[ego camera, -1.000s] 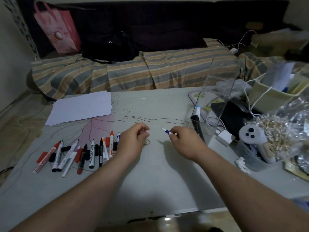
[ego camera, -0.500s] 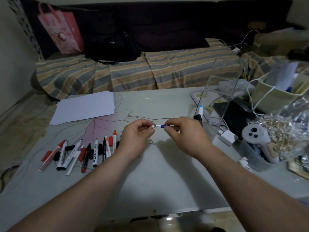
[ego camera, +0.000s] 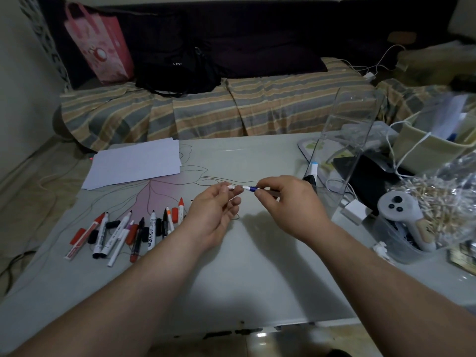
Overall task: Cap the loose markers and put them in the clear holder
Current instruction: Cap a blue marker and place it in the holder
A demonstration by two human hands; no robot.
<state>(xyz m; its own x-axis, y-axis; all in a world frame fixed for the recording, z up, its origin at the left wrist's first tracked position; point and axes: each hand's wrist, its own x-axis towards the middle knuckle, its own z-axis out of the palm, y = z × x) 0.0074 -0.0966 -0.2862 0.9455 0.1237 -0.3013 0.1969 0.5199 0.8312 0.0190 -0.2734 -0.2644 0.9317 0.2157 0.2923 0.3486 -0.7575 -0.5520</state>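
My right hand [ego camera: 286, 202] pinches a thin blue-and-white marker [ego camera: 249, 188], tip pointing left. My left hand [ego camera: 215, 213] pinches a small white cap [ego camera: 230, 187] right at that tip; whether cap and tip touch is unclear. Both hands hover above the table's middle. Several loose markers [ego camera: 128, 229] and separate caps, red, black and white, lie in a row at the left. The tall clear holder [ego camera: 342, 148] stands at the right with a black marker [ego camera: 311, 176] inside it.
White paper sheets [ego camera: 134, 163] lie at the table's far left. At the right are a white controller [ego camera: 401, 215], a bag of small wooden pieces [ego camera: 443, 202], a white charger [ego camera: 355, 211], cables and a beige bin [ego camera: 425, 148]. A striped sofa lies beyond.
Both hands have lifted and come together; the marker tip and the cap, apart a second ago, now meet between them. The camera has moved slightly.
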